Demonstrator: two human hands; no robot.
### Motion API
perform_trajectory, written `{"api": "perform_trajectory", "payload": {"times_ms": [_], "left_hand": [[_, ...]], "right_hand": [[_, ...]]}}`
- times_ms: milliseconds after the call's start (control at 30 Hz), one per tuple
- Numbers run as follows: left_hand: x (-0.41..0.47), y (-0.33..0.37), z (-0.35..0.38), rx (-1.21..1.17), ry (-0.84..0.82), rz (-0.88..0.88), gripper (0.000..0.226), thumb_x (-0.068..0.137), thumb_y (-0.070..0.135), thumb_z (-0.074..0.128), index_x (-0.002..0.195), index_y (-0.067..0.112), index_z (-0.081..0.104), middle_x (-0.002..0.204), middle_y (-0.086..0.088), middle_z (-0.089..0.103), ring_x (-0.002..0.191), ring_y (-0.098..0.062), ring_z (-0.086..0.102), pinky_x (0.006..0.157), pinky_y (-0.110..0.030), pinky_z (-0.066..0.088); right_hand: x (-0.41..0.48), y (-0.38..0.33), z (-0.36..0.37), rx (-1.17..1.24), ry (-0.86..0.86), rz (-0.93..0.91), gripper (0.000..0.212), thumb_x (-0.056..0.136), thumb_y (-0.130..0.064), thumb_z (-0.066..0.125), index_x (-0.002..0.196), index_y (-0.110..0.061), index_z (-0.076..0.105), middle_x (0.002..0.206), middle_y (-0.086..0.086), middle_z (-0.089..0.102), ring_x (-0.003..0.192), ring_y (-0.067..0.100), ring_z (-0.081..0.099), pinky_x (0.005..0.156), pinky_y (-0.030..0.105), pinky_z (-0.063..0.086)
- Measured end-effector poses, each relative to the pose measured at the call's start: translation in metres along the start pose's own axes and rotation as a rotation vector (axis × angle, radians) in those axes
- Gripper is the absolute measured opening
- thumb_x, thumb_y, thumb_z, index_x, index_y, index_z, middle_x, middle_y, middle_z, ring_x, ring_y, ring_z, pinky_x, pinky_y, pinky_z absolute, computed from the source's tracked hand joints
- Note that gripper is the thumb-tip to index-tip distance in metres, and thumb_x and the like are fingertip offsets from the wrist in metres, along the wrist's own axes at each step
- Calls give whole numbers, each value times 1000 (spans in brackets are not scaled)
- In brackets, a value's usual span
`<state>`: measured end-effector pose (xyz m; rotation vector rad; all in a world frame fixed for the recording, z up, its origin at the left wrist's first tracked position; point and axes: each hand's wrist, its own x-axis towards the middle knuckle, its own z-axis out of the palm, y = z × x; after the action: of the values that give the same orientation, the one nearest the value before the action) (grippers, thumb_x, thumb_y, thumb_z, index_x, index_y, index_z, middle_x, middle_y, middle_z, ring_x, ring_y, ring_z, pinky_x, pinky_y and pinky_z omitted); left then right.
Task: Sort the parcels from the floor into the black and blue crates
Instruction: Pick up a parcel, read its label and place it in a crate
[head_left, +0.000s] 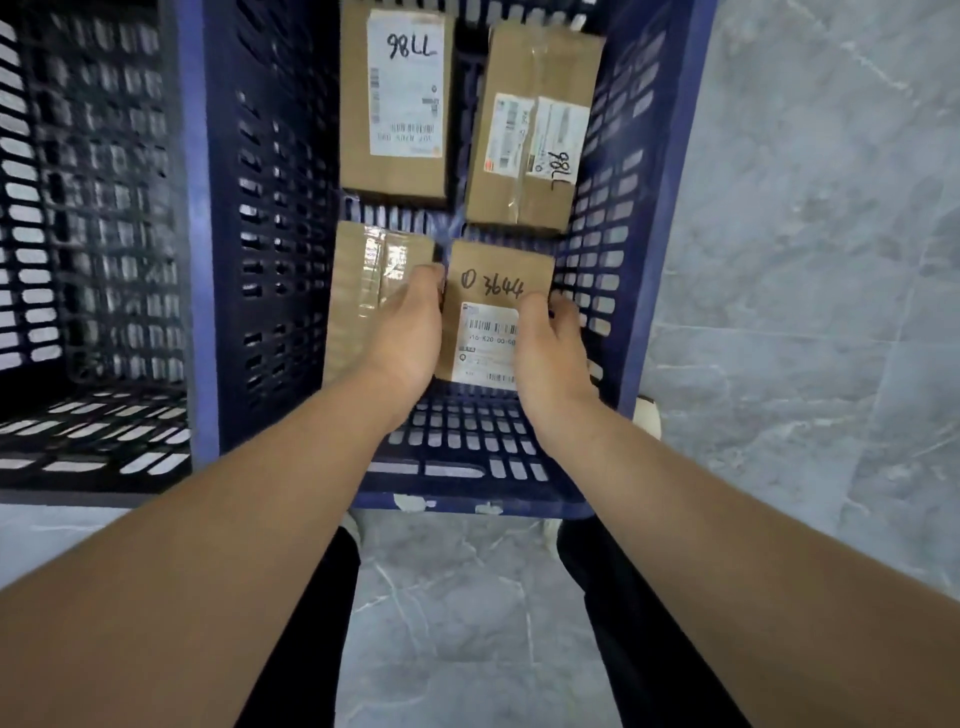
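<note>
- Forearms (234, 493) reach from me down into the blue crate (670, 218); black crate (93, 208) stands beside it on my left.
- Left grip (410, 332) and right grip (550, 353) clamp the 3644 parcel (498, 286) by its side edges, low in the blue crate; can't tell if it's touching bottom.
- Risk: left fingers (428, 278) are against the taped parcel (363, 280); withdrawing could drag it.
- Risk: right knuckles are near the slotted wall and could snag.
- Risk: an early release could land it tilted.

The grey marbled floor (805, 260) is carrying the blue crate (280, 218), standing around the left hand (410, 332) and right hand (550, 353), and the black crate (104, 208), sitting left of the left hand.
</note>
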<state>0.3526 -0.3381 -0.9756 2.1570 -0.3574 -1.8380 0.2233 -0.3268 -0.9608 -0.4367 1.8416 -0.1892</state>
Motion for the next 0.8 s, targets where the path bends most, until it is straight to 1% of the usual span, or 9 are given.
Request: {"api": "perform_trajectory", "payload": {"times_ms": [100, 233, 333, 433, 500, 567, 600, 700, 800], "left_hand": [[15, -15, 13, 19, -18, 6, 44, 100, 58, 31, 94, 35, 68, 96, 10, 75, 99, -13, 69, 101, -43, 52], [26, -30, 24, 15, -16, -6, 47, 97, 61, 29, 98, 35, 68, 101, 7, 75, 100, -16, 69, 98, -44, 53], [29, -37, 27, 28, 13, 8, 39, 102, 56, 29, 90, 39, 61, 96, 14, 67, 97, -8, 63, 91, -40, 49], [24, -37, 27, 49, 17, 15, 35, 106, 50, 29, 93, 40, 60, 95, 18, 63, 94, -1, 58, 84, -34, 44], [14, -32, 27, 59, 8, 24, 33, 107, 47, 29, 96, 39, 60, 93, 20, 60, 91, 3, 54, 77, -28, 41], [-2, -23, 29, 73, -17, 39, 32, 107, 47, 30, 101, 38, 60, 91, 22, 57, 87, 7, 50, 72, -22, 36], [-12, -17, 30, 70, -30, 54, 32, 108, 47, 30, 99, 38, 59, 90, 23, 56, 85, 8, 49, 72, -21, 35], [-40, 4, 31, 46, -53, 101, 32, 109, 44, 32, 86, 43, 54, 89, 27, 54, 84, 11, 48, 79, -22, 37], [-67, 28, 25, -14, -64, 148, 31, 108, 46, 34, 96, 40, 62, 92, 26, 61, 91, 10, 53, 94, -27, 42]], "right_hand": [[20, 11, 11, 25, 8, 32, 28, 110, -42, 44, 134, -28, 45, 122, 0, 70, 111, 21, 66, 88, 35, 52], [35, 24, 22, 50, 31, 86, 72, 83, -62, 37, 147, -30, 48, 131, 2, 71, 117, 29, 68, 107, 52, 54], [36, 30, 22, 27, 35, 78, 81, 79, -63, 35, 153, -32, 46, 140, 0, 66, 125, 29, 64, 113, 56, 49], [29, 26, 20, 20, 27, 63, 80, 82, -62, 34, 153, -29, 48, 141, 2, 65, 126, 28, 62, 114, 54, 48], [19, 18, 15, 13, 24, 53, 68, 92, -59, 36, 149, -27, 50, 138, 3, 64, 122, 27, 61, 108, 48, 47], [7, 9, 10, 4, 20, -3, 49, 97, -54, 38, 136, -29, 55, 128, 2, 67, 115, 25, 62, 99, 44, 47], [0, 4, 8, 16, 18, -35, 48, 92, -55, 38, 129, -31, 56, 125, 3, 69, 114, 26, 65, 100, 45, 50], [-24, -13, 1, 105, 3, -55, 63, 84, -60, 36, 132, -27, 61, 124, 5, 72, 118, 29, 67, 107, 56, 54], [-53, -33, -9, 207, -15, -120, 35, 104, -45, 43, 113, -21, 66, 101, 2, 71, 99, 23, 68, 97, 49, 56]]}}
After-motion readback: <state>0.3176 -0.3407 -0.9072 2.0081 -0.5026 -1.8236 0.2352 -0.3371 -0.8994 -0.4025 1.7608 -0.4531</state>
